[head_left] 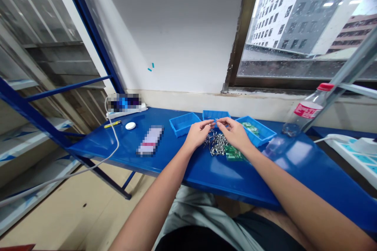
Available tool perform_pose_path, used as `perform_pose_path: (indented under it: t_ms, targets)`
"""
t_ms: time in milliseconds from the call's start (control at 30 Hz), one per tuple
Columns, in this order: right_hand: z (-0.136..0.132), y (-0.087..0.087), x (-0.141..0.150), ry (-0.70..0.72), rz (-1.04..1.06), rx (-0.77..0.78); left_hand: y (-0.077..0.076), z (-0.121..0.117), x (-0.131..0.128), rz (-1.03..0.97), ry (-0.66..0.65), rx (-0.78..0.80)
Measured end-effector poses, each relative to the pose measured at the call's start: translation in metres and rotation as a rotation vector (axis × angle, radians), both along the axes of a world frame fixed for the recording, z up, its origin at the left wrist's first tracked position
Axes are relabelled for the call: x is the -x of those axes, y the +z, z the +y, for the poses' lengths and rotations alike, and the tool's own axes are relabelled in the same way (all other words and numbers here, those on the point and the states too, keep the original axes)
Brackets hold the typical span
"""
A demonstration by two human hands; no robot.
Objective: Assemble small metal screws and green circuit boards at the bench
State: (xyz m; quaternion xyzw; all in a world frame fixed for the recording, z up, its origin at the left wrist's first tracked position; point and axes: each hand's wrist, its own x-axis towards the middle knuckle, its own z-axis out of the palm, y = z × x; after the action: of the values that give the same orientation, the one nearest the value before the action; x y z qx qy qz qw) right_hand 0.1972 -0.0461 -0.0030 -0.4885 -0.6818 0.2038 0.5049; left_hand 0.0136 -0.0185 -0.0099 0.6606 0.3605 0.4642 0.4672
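Note:
My left hand (pixel 200 131) and my right hand (pixel 232 130) are raised over the blue table, fingertips close together in a pinch. A tiny shiny piece (pixel 217 119) shows between them, too small to name. Below the hands lies a pile of small silver metal parts (pixel 217 145), some with thin dark stems. Green pieces like circuit boards (pixel 234 154) lie under my right forearm, partly covered by it. More green boards (pixel 250 128) sit inside the right blue tray (pixel 265 136). The back blue tray (pixel 216 114) is partly hidden by my fingers.
Left of my hands stands another blue tray (pixel 178 130). A blurred-out phone-like object (pixel 150 140), a white round case (pixel 130 126) and a yellow cutter (pixel 112 124) lie farther left. A plastic bottle (pixel 308 110) stands right; a white cable (pixel 116 145) hangs over the left edge.

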Motion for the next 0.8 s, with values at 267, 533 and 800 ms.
perform_pose_path:
  t_ms: [267, 533, 800]
  targets:
    - [0.0005, -0.001, -0.0003, 0.012, 0.012, 0.014, -0.0023, 0.0009, 0.0012, -0.006, 0.006, -0.13]
    - [-0.003, 0.0036, -0.0003, 0.07, -0.041, -0.028, -0.0048, 0.0023, 0.0019, 0.023, 0.017, -0.117]
    - [-0.0019, 0.0025, -0.0002, 0.032, -0.067, -0.036, -0.0047, 0.0009, 0.0018, 0.109, 0.065, -0.192]
